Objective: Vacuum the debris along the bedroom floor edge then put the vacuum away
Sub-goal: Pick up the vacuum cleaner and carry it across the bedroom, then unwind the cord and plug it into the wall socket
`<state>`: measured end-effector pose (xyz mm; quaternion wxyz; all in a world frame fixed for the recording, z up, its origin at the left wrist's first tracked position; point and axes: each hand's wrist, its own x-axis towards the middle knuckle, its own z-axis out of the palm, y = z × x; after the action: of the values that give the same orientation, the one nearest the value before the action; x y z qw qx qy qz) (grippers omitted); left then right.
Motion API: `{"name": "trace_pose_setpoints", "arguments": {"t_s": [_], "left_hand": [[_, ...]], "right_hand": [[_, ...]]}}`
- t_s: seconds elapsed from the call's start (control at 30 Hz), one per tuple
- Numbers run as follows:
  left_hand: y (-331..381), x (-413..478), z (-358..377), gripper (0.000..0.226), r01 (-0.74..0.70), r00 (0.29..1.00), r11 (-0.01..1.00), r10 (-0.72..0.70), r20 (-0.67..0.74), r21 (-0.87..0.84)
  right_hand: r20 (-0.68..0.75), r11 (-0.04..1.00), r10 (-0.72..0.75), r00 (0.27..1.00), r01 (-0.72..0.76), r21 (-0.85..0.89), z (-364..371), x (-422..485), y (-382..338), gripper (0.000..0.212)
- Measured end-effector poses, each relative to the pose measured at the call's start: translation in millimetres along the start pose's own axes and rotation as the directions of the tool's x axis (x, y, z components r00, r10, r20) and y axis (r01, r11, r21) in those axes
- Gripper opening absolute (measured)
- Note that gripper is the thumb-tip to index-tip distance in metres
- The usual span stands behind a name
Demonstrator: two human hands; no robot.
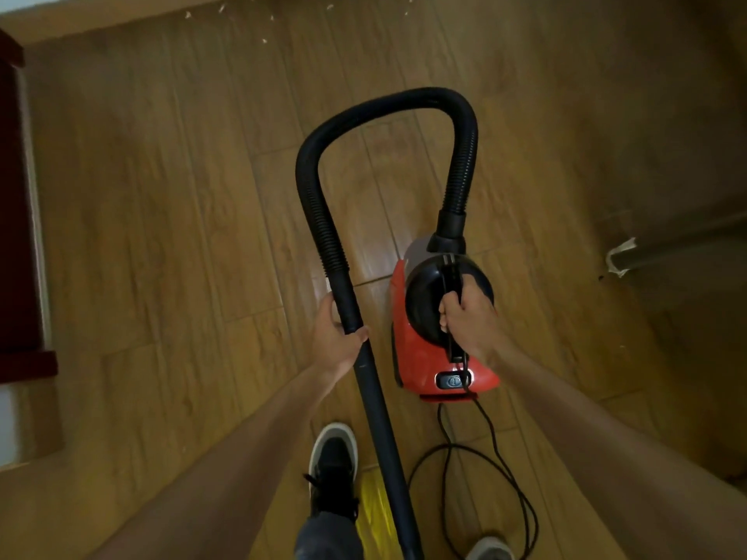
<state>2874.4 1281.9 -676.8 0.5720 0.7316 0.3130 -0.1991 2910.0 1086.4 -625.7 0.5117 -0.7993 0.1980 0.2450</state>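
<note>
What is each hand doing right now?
Left hand: closed around the wand.
Right hand: closed on the vacuum handle.

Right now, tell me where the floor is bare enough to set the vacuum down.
Bare boards lie left of the hose, up to the dark red furniture. Crowded: debris by the far wall, cord and shoes below.

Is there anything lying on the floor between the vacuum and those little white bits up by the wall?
Nothing visible does. The red vacuum, carried by the right hand, and the wand in the left hand face bare wood floor up to the debris. The cord trails behind.
</note>
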Motion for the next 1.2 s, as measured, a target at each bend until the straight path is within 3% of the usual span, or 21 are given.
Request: {"name": "trace_pose_setpoints", "arguments": {"t_s": [0.27,0.63,0.87,1.2], "left_hand": [[-29,77,4,0.080,0.029,0.999,0.999,-0.030,0.025,0.016],[-52,141,7,0.077,0.025,1.000,0.999,-0.025,-0.007,0.034],[-74,174,3,0.081,0.046,0.999,0.990,-0.043,-0.028,0.135],[-97,197,-18,0.068,0.121,0.988,0.954,-0.089,-0.126,0.275]], "right_hand": [[-0.018,0.996,0.029,0.999,-0.028,0.080,31,66,14,0.017],[-0.076,0.990,-0.129,0.989,0.132,0.045,40,91,29,0.016],[-0.084,0.979,-0.195,0.977,0.200,0.049,46,92,42,0.016],[-0.078,0.966,-0.217,0.973,0.226,0.127,45,94,51,0.018]]}}
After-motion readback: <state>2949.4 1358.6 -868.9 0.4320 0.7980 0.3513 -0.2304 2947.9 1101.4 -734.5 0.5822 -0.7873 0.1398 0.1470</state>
